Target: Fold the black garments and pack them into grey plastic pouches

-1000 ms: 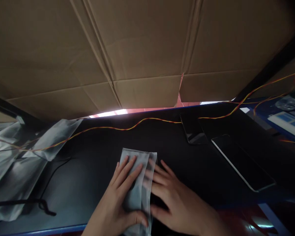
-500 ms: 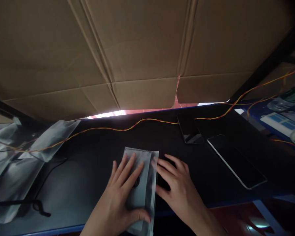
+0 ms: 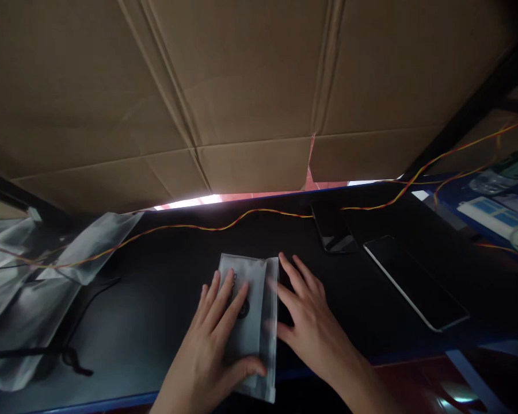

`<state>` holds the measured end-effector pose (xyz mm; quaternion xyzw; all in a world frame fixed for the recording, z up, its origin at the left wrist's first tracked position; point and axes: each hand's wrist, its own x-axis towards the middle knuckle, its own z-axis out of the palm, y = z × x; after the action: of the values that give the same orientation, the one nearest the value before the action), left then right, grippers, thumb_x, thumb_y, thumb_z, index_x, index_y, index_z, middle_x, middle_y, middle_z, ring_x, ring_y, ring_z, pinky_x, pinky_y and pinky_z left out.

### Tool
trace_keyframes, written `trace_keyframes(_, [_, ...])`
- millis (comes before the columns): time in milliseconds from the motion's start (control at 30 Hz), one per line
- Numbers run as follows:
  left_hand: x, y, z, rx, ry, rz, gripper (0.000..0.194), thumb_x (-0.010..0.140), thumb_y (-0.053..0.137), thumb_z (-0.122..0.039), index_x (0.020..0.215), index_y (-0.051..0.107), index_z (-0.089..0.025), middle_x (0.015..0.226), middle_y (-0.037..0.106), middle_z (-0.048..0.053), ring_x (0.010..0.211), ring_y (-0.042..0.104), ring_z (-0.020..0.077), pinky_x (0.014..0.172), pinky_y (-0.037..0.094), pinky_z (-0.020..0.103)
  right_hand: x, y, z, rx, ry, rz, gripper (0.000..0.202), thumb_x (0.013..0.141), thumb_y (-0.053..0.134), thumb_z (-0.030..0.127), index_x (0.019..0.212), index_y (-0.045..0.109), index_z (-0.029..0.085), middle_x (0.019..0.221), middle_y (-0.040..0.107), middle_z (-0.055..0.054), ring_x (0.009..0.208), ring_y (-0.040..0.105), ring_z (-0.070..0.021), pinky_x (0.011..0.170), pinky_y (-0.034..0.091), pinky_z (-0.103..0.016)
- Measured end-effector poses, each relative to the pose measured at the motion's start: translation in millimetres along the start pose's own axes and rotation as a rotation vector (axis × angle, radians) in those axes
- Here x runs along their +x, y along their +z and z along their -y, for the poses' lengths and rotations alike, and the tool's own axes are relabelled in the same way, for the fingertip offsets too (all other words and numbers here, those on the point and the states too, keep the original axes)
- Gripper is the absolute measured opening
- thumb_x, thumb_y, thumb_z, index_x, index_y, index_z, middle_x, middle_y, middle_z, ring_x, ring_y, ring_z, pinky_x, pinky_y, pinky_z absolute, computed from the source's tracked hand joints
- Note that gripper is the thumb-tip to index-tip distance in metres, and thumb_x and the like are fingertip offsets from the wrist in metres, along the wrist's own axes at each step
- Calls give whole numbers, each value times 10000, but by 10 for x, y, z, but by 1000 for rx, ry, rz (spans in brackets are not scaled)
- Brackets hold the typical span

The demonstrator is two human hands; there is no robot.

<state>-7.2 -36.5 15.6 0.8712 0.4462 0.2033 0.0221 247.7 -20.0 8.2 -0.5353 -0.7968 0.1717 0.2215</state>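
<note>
A frosted zip bag (image 3: 259,339) with dark printing lies on the black tabletop near its front edge, something pale and flat inside it. My left hand (image 3: 216,339) rests on the bag with its fingers spread and its thumb across the lower part. At the bag's right edge is my right hand (image 3: 313,316), fingers apart; a couple of its fingertips reach under the clear strip of the bag.
Several frosted bags (image 3: 38,310) are piled at the left, near a black cable (image 3: 75,362). A dark phone (image 3: 332,227) and a larger dark tablet-like device (image 3: 414,282) lie at the right. A red-yellow twisted wire (image 3: 216,229) crosses the back before a cardboard wall (image 3: 250,86).
The bag has shifted slightly away from me, and more of its printing shows. My right hand has moved a little up along the bag's edge, its fingers spreading wider.
</note>
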Motion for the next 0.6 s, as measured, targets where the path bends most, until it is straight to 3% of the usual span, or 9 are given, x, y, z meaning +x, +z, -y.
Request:
trace_keyframes(67, [-89, -98, 12, 41, 81, -28, 852, 1008, 690, -659, 1714, 412, -271, 1779, 404, 162, 1622, 397, 464, 1210, 445, 747, -103, -58, -134, 35, -19, -26, 644, 962, 828, 241, 1558, 587, 286, 1798, 378, -105, 1655, 341, -385, 1234, 477, -642])
trace_keyframes(167, [-212, -200, 0, 47, 301, 22, 505, 1048, 698, -542, 1502, 680, -322, 1674, 583, 60, 1542, 559, 364, 1201, 535, 595, -301, -133, -330, 41, -32, -73, 424, 1065, 722, 319, 1482, 647, 322, 1682, 548, -70, 1565, 487, -343, 1198, 530, -610])
trace_keyframes(267, [-260, -176, -80, 36, 349, 41, 243, 1040, 750, -320, 1278, 801, -323, 1495, 742, 3, 1512, 602, 315, 1240, 512, 559, -441, -167, -363, 41, -24, -110, 341, 1082, 699, 342, 1423, 672, 343, 1631, 591, -52, 1531, 513, -340, 1167, 550, -612])
trace_keyframes(333, [-255, -116, -158, 0, 331, 32, 229, 1041, 724, -205, 1229, 807, -307, 1407, 790, -13, 1519, 597, 293, 1304, 425, 579, -471, -179, -273, 85, -57, -123, 326, 1062, 740, 367, 1379, 679, 322, 1607, 605, -62, 1515, 519, -334, 1159, 559, -569])
trace_keyframes(400, [-234, -53, -241, -57, 284, -5, 251, 1049, 673, -139, 1213, 797, -284, 1352, 808, -4, 1519, 599, 281, 1340, 371, 588, -461, -191, -138, 183, -168, -125, 241, 1044, 775, 383, 1257, 703, 299, 1462, 701, -54, 1381, 620, -289, 1103, 585, -471])
trace_keyframes(500, [-180, 17, -349, -139, 146, -148, 252, 1027, 627, -70, 1123, 778, -248, 1277, 816, 39, 1479, 637, 283, 1328, 433, 557, -414, -206, 37, 315, -343, -144, 94, 1069, 752, 345, 1120, 711, 277, 1073, 779, 10, 986, 706, -182, 899, 589, -341])
trace_keyframes(600, [-119, 57, -424, -209, 53, -283, 269, 986, 611, -12, 1051, 740, -239, 1209, 805, 50, 1432, 675, 267, 1283, 518, 500, -382, -215, 111, 299, -393, -161, 86, 1108, 695, 341, 1111, 729, 262, 919, 745, 34, 815, 651, -150, 781, 534, -332])
